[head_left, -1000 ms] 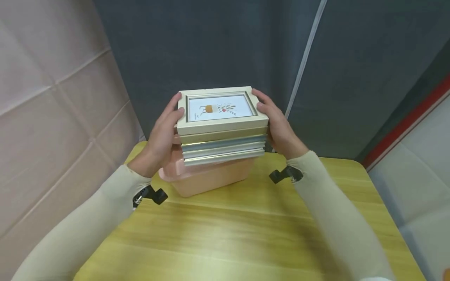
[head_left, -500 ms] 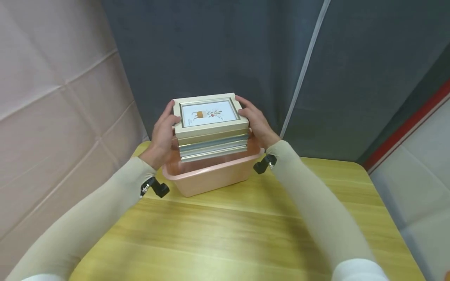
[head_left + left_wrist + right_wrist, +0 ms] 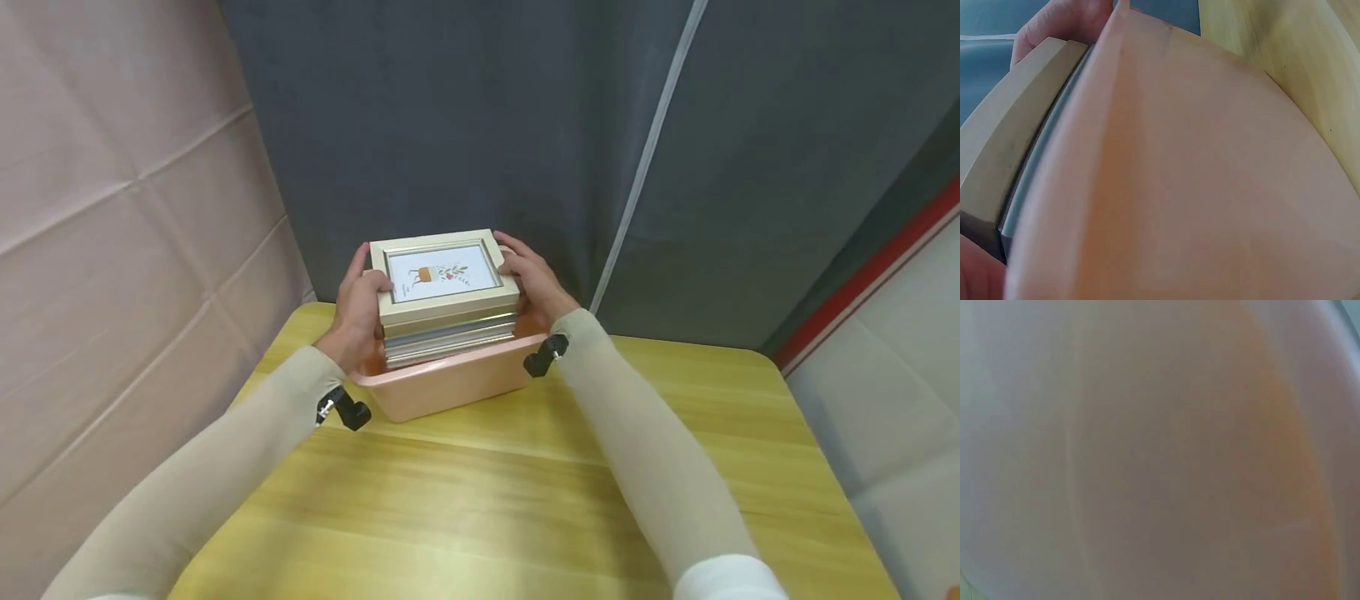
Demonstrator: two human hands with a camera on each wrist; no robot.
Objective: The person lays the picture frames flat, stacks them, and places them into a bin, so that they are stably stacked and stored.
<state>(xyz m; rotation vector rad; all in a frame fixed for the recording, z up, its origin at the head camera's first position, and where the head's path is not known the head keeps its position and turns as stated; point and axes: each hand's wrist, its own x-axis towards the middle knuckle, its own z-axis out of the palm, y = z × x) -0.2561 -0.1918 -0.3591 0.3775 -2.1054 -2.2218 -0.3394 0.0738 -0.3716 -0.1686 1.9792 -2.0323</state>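
Note:
Both hands hold a stack of several picture frames between them, partly down inside a pink plastic basin [image 3: 450, 385]. The top picture frame [image 3: 450, 308] is cream, with a print of an orange-brown animal and leaves facing up; silver-edged frames lie beneath it. My left hand [image 3: 358, 308] grips the stack's left end, thumb on the top frame. My right hand [image 3: 536, 282] grips the right end the same way. In the left wrist view the stack's edge [image 3: 1016, 119] shows behind the basin's wall [image 3: 1222, 162]. The basin [image 3: 1179, 450] fills the right wrist view. The stack's underside is hidden.
The basin stands on a yellow wood-grain table [image 3: 465, 500], near its back edge. A dark grey curtain [image 3: 450, 108] hangs behind, and a pale pink cloth wall [image 3: 127, 250] is at the left. Black camera mounts sit on both wrists.
Both hands have lowered the frame stack into the basin, moving it slightly left as well. The basin has stayed in place, and the grip looks the same.

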